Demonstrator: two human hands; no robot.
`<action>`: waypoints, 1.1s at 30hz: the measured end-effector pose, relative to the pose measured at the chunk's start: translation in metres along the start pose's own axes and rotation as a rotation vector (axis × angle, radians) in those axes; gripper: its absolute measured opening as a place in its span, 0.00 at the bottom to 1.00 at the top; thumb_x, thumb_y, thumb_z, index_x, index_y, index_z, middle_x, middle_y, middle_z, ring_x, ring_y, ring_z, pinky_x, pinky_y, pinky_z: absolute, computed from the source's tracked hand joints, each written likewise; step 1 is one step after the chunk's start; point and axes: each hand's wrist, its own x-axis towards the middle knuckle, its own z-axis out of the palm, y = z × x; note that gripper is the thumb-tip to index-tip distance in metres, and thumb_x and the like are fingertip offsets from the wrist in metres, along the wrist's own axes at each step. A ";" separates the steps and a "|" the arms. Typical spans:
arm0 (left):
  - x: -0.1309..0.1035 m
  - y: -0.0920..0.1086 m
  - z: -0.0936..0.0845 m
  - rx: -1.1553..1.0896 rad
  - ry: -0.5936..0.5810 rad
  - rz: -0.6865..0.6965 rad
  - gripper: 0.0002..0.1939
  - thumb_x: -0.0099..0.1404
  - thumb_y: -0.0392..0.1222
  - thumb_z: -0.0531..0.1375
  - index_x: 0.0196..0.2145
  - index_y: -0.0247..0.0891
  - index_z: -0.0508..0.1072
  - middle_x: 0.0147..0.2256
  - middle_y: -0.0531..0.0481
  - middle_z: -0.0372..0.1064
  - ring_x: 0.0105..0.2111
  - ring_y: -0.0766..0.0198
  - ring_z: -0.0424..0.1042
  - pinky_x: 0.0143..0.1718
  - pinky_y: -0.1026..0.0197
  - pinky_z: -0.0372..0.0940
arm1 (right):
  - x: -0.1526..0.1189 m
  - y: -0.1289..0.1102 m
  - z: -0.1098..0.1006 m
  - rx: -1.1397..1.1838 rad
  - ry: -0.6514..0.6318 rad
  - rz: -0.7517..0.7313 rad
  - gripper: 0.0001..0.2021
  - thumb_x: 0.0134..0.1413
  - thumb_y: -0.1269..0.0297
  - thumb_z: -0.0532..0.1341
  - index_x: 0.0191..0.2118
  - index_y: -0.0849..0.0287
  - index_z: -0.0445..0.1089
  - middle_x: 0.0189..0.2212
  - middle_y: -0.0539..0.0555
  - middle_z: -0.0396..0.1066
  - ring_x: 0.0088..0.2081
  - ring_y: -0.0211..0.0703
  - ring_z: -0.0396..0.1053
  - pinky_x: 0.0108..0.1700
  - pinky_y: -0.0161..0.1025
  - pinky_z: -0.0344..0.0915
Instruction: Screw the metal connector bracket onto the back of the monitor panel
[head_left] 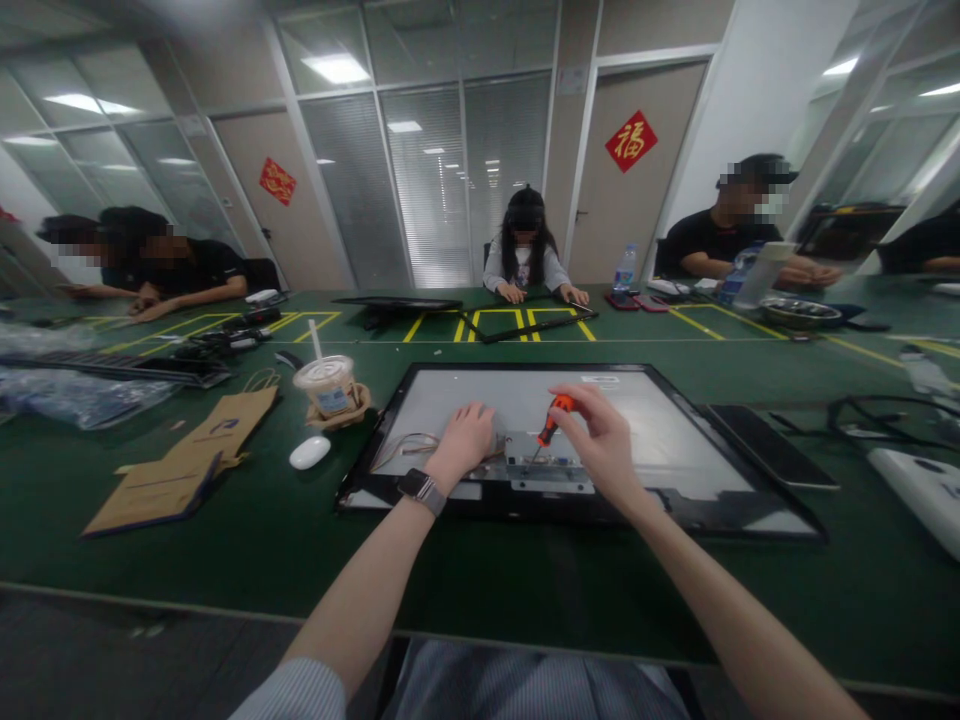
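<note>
A flat display panel [660,425] with a black frame lies face down before me, its pale metal back upward. At its lower middle sits a metal bracket with a circuit board [551,462]. My right hand [596,430] pinches the orange and black handle of a screwdriver [556,418], whose thin shaft slants down to the board. My left hand [466,440] rests on the panel's back, left of the board, fingers stretched forward and fairly flat. Thin cables [409,447] run out beside the left wrist, which wears a watch.
Left of the panel stand a drink cup [327,385] in a carrier, a white mouse [310,453] and a brown paper bag [180,460]. A black flat slab [772,445] and a white device [919,495] lie right. Across the table, a person handles a black frame [525,328].
</note>
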 end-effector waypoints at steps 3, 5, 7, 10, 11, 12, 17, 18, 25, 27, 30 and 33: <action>0.000 0.000 0.001 -0.005 0.011 -0.001 0.18 0.73 0.33 0.50 0.58 0.33 0.67 0.59 0.33 0.65 0.58 0.51 0.68 0.59 0.50 0.63 | 0.000 -0.003 -0.001 0.001 -0.020 0.013 0.10 0.64 0.61 0.61 0.46 0.51 0.78 0.38 0.54 0.72 0.40 0.46 0.71 0.42 0.47 0.71; 0.000 0.000 0.001 -0.004 0.013 0.006 0.18 0.73 0.33 0.50 0.58 0.34 0.67 0.59 0.33 0.66 0.58 0.51 0.68 0.59 0.50 0.63 | 0.000 -0.004 -0.002 0.007 -0.020 0.022 0.09 0.64 0.61 0.60 0.45 0.52 0.78 0.39 0.55 0.73 0.41 0.47 0.72 0.42 0.47 0.71; 0.000 0.000 0.001 0.001 0.003 0.013 0.18 0.73 0.33 0.50 0.58 0.34 0.67 0.58 0.34 0.67 0.58 0.52 0.68 0.59 0.51 0.63 | 0.000 -0.005 -0.002 0.021 -0.022 0.029 0.09 0.63 0.61 0.61 0.45 0.52 0.78 0.38 0.55 0.74 0.40 0.47 0.73 0.42 0.47 0.72; 0.000 0.000 -0.001 0.007 -0.008 0.015 0.18 0.73 0.33 0.50 0.58 0.33 0.67 0.59 0.34 0.66 0.58 0.53 0.68 0.60 0.52 0.62 | 0.000 -0.005 -0.003 0.067 -0.057 0.067 0.11 0.65 0.61 0.60 0.49 0.52 0.76 0.40 0.55 0.77 0.42 0.48 0.75 0.46 0.48 0.73; 0.000 0.000 -0.002 0.007 -0.007 0.013 0.17 0.74 0.34 0.50 0.58 0.33 0.67 0.59 0.34 0.66 0.59 0.52 0.68 0.60 0.52 0.62 | 0.000 -0.004 -0.003 0.093 -0.076 0.083 0.11 0.66 0.60 0.59 0.50 0.52 0.75 0.42 0.56 0.77 0.44 0.48 0.76 0.48 0.49 0.73; -0.001 0.001 -0.002 0.006 -0.007 0.010 0.18 0.74 0.34 0.49 0.58 0.33 0.67 0.60 0.34 0.65 0.59 0.52 0.68 0.60 0.52 0.62 | 0.000 -0.004 -0.002 0.123 -0.094 0.098 0.12 0.67 0.60 0.58 0.50 0.51 0.75 0.43 0.56 0.78 0.45 0.48 0.77 0.49 0.50 0.73; -0.001 0.001 -0.001 0.001 0.017 -0.012 0.17 0.74 0.33 0.49 0.57 0.34 0.68 0.59 0.34 0.66 0.57 0.52 0.69 0.59 0.51 0.63 | 0.001 -0.005 -0.002 0.194 -0.135 0.097 0.09 0.62 0.58 0.64 0.44 0.52 0.78 0.41 0.56 0.77 0.43 0.49 0.76 0.44 0.47 0.75; -0.001 0.002 -0.001 0.003 0.025 -0.013 0.17 0.74 0.33 0.49 0.57 0.35 0.68 0.59 0.34 0.67 0.56 0.52 0.70 0.59 0.51 0.64 | 0.001 -0.005 -0.002 0.195 -0.142 0.099 0.08 0.61 0.57 0.65 0.43 0.53 0.78 0.40 0.56 0.77 0.42 0.48 0.76 0.43 0.46 0.75; -0.001 0.002 -0.003 0.022 -0.003 0.000 0.18 0.74 0.33 0.49 0.58 0.34 0.67 0.59 0.34 0.66 0.58 0.52 0.69 0.60 0.51 0.62 | -0.001 -0.007 0.000 0.259 -0.203 0.165 0.14 0.67 0.56 0.59 0.52 0.50 0.75 0.44 0.57 0.79 0.47 0.49 0.76 0.50 0.50 0.74; -0.001 0.002 -0.003 0.022 0.004 0.002 0.18 0.74 0.33 0.49 0.57 0.33 0.68 0.59 0.34 0.66 0.58 0.52 0.68 0.60 0.52 0.62 | -0.001 -0.005 0.000 0.305 -0.203 0.179 0.11 0.64 0.55 0.62 0.46 0.51 0.77 0.42 0.56 0.78 0.46 0.49 0.76 0.47 0.48 0.75; -0.002 0.002 -0.003 0.022 0.010 -0.007 0.18 0.74 0.33 0.48 0.57 0.33 0.68 0.59 0.34 0.66 0.57 0.52 0.69 0.59 0.53 0.62 | 0.001 -0.002 -0.001 0.376 -0.198 0.194 0.08 0.60 0.55 0.66 0.36 0.53 0.77 0.39 0.54 0.75 0.40 0.46 0.75 0.41 0.44 0.74; -0.002 0.003 -0.004 0.018 0.000 -0.015 0.18 0.74 0.33 0.49 0.57 0.33 0.68 0.59 0.34 0.66 0.57 0.52 0.70 0.59 0.52 0.63 | 0.002 -0.002 -0.002 0.388 -0.228 0.237 0.09 0.63 0.55 0.63 0.41 0.52 0.78 0.37 0.53 0.76 0.37 0.45 0.74 0.41 0.45 0.73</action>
